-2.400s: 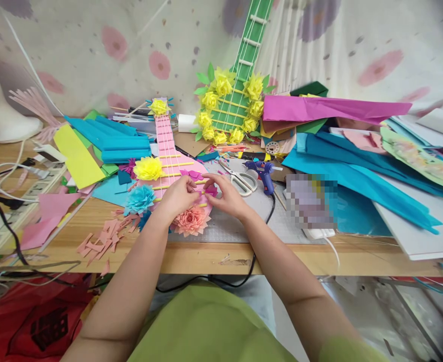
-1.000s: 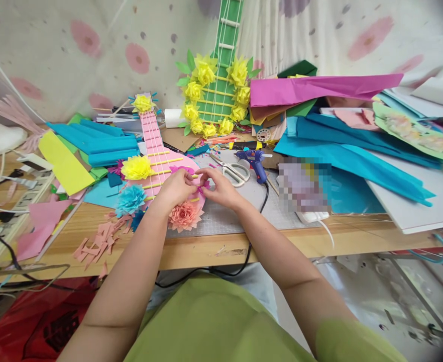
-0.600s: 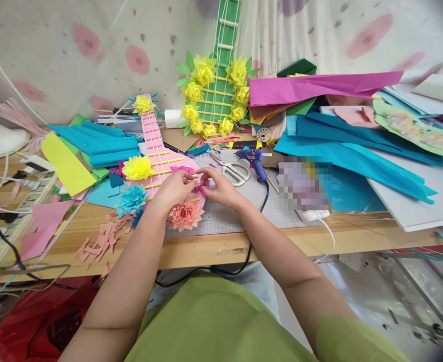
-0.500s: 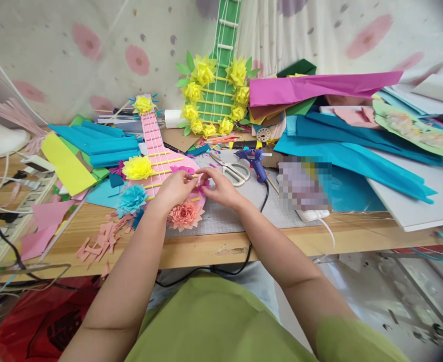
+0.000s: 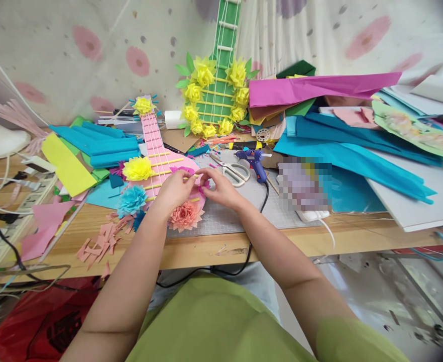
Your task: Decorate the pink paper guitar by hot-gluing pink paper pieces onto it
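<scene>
On the desk lies a pink paper guitar [image 5: 154, 134] with white strings and yellow strips across it. My left hand [image 5: 177, 190] is over its lower body, fingertips pinched at a magenta paper flower [image 5: 204, 187]. From the other side my right hand [image 5: 220, 188] reaches in, thumb and fingers bent round the same flower, which the fingers partly hide. Below my hands sits a coral paper flower [image 5: 186, 216]. A yellow paper flower [image 5: 137, 168] and a light blue paper flower [image 5: 131, 200] are along the guitar's left edge.
Scissors [image 5: 236, 173] and a blue glue gun [image 5: 256, 163] lie just right of my hands on the grey cutting mat [image 5: 278, 216]. Behind stands a green paper guitar [image 5: 225, 53]. Blue paper [image 5: 357, 151] is piled right; coral scraps [image 5: 100, 241] lie left.
</scene>
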A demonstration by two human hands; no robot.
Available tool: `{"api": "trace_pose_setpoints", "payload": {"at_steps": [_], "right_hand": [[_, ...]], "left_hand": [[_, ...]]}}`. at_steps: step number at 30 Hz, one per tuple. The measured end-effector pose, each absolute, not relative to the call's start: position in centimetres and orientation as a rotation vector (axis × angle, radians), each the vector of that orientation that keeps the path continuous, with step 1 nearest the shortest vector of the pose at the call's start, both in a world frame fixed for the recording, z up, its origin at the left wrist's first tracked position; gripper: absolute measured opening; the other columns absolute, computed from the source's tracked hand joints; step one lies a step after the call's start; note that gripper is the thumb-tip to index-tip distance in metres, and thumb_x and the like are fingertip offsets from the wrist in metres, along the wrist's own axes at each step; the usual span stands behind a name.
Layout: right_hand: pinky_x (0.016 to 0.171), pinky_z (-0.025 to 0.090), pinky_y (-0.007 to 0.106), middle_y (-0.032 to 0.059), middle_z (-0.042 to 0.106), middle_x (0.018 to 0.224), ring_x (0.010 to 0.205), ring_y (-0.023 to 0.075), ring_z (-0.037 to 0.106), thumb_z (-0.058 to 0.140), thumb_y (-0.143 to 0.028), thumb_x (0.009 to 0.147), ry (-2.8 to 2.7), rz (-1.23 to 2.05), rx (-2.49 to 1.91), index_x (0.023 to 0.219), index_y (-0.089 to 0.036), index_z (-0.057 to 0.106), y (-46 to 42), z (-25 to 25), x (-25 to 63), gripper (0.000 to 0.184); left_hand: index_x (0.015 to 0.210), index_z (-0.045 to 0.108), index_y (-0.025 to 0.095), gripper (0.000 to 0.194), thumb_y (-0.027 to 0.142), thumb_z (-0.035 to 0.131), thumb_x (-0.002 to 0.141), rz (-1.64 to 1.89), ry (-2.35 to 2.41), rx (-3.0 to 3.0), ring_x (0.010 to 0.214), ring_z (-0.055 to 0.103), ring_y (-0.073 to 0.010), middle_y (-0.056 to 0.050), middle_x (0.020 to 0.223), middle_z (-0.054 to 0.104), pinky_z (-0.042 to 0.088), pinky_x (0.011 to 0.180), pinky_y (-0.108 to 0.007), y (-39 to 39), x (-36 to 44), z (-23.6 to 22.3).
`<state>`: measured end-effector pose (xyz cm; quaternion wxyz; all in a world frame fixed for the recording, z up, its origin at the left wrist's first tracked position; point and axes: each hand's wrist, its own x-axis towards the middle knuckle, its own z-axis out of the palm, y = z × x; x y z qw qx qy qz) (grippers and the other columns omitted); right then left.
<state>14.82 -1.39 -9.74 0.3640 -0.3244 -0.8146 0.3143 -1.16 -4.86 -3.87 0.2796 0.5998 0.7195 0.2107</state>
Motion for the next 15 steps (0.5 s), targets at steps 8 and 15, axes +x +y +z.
{"api": "trace_pose_setpoints", "payload": {"at_steps": [8,15], "right_hand": [[0.089,0.042,0.036,0.0014,0.064,0.086,0.088,0.0185,0.058,0.054,-0.014,0.075,-2.090,0.815,-0.830,0.114,-0.022,0.055,-1.42,-9.81,14.83,0.039],[0.089,0.042,0.035,0.0021,0.063,0.086,0.089,0.0184,0.057,0.053,-0.012,0.074,-2.087,0.806,-0.804,0.115,-0.019,0.055,-1.37,-9.89,14.77,0.041]], "left_hand": [[0.102,0.061,0.018,0.022,0.030,0.049,0.087,0.588,1.893,1.633,0.090,0.065,-0.0213,-0.009,0.099,0.071,0.049,0.078,-0.031,-4.98,-1.02,-4.18],[0.106,0.057,0.016,0.025,0.024,0.046,0.085,0.454,1.930,1.594,0.096,0.065,-0.0235,-0.011,0.106,0.068,0.049,0.082,-0.035,-5.18,-1.18,-4.02]]}}
